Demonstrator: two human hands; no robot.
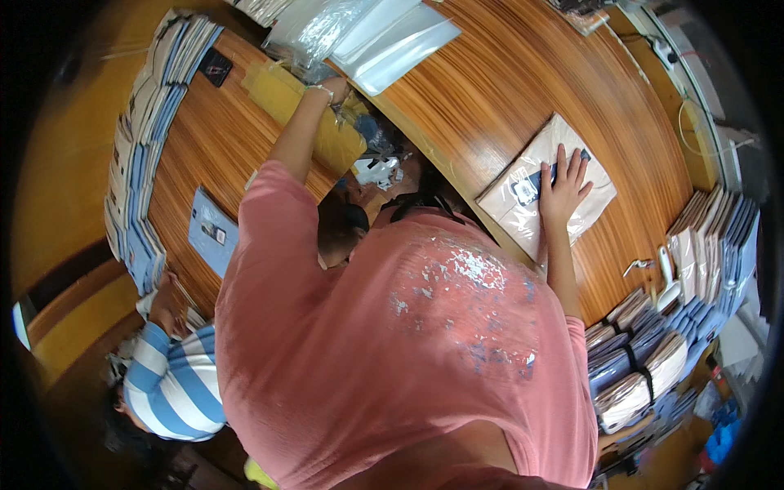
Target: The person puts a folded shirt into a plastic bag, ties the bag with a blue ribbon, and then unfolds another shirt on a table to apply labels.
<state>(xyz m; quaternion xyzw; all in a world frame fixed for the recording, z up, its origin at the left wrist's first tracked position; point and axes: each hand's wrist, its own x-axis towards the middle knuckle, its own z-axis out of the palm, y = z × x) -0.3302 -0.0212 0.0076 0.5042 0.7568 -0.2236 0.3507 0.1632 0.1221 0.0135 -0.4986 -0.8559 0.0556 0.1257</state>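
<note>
The beige bagged garment [529,170], just one, lies flat on the right counter [506,90], one side close along the counter's inner edge, probably for easy reach. Nearest on the right are strapped bundles [608,373] of folded garments, with at least two dark bands presumably holding the piles together; their layers overlap too much to count. Farther in, the person's right hand [562,192] rests on the garment, fingers spread apart, likely steadying the slippery wrapping. Across the gap, one blue packet [211,234] lies singly on the left counter [220,131], while a long row of packets [135,180], too overlapped to count, lines its outer edge, perhaps to leave working room. Farther still, the left hand [333,90] is beside one yellow package [286,98]; its fingers are mostly hidden, so whether they grip anything cannot be told. Farthest lie clear bags [400,41], several overlapping, apparently placed handily.
</note>
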